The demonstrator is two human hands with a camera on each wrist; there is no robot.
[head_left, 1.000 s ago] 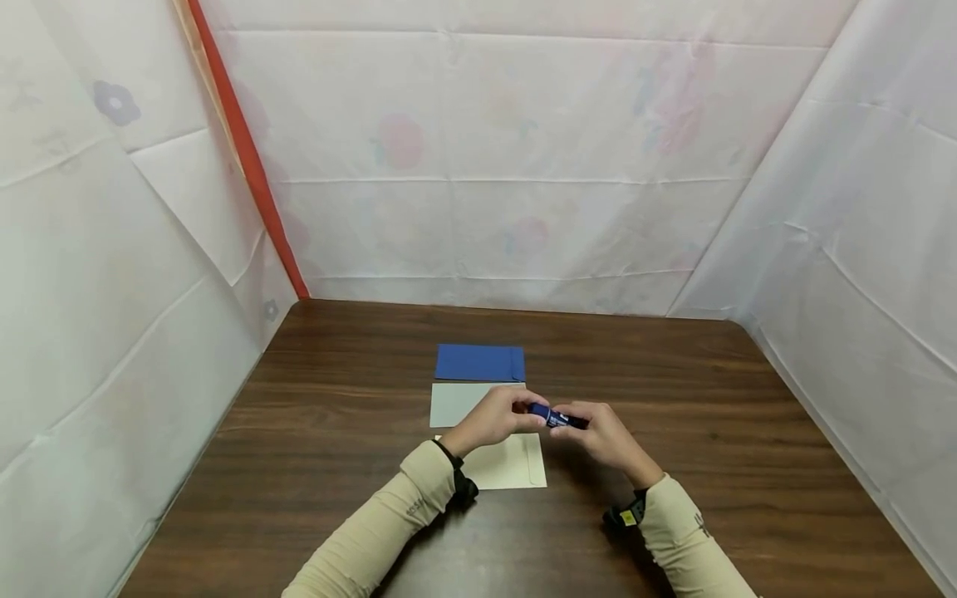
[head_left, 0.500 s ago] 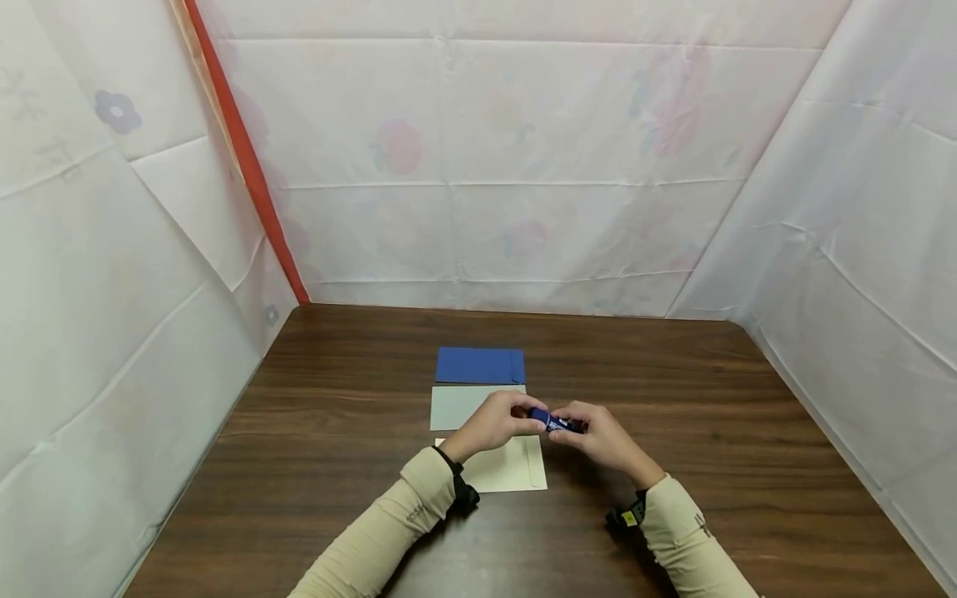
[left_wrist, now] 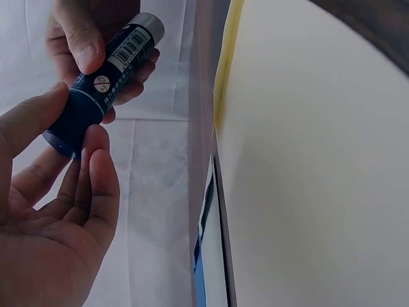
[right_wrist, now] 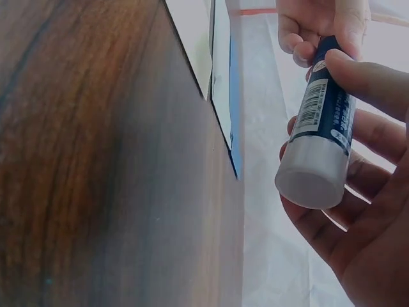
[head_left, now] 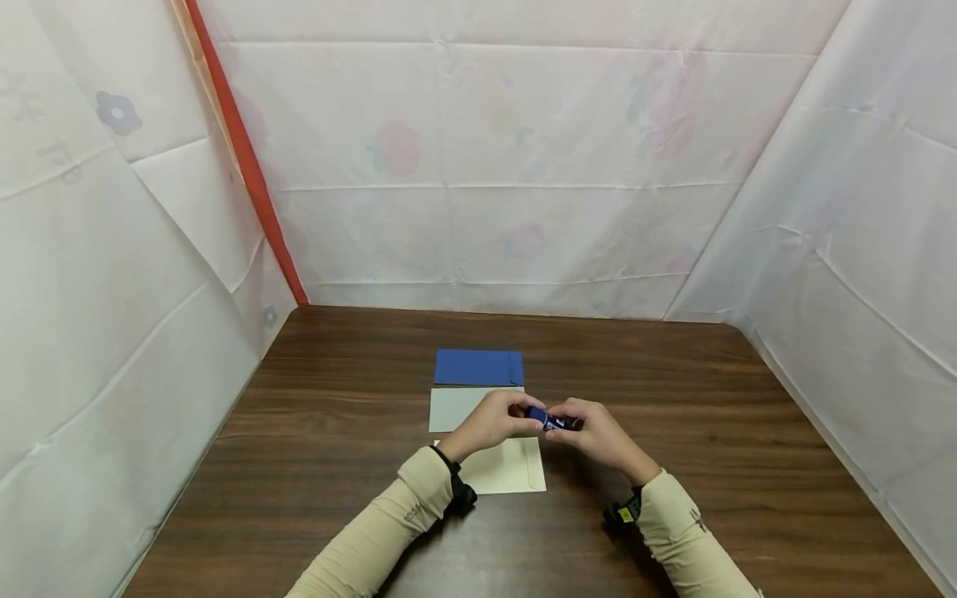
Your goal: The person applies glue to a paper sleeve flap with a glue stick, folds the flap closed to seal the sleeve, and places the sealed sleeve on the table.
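Note:
A dark blue glue stick [right_wrist: 326,109] with a barcode label and a whitish base is held above the table between both hands. My left hand [head_left: 489,422] pinches its blue cap [left_wrist: 75,121] between thumb and fingers. The labelled body is gripped by my right hand [head_left: 601,433], thumb on one side and fingers around the other. In both wrist views the cap sits on the body. A cream envelope [head_left: 516,469] lies below my left hand. Behind it are a pale grey-green envelope [head_left: 452,409], partly hidden by that hand, and a blue envelope [head_left: 474,366].
The three envelopes form a column on the dark wood table [head_left: 336,448]. White patterned sheets [head_left: 478,166] surround the table at the back and both sides. A red strip [head_left: 254,183] runs down the back left corner.
Both hands keep their hold on the glue stick in nearly the same place. The stick appears slightly turned between them. The envelopes lie as before.

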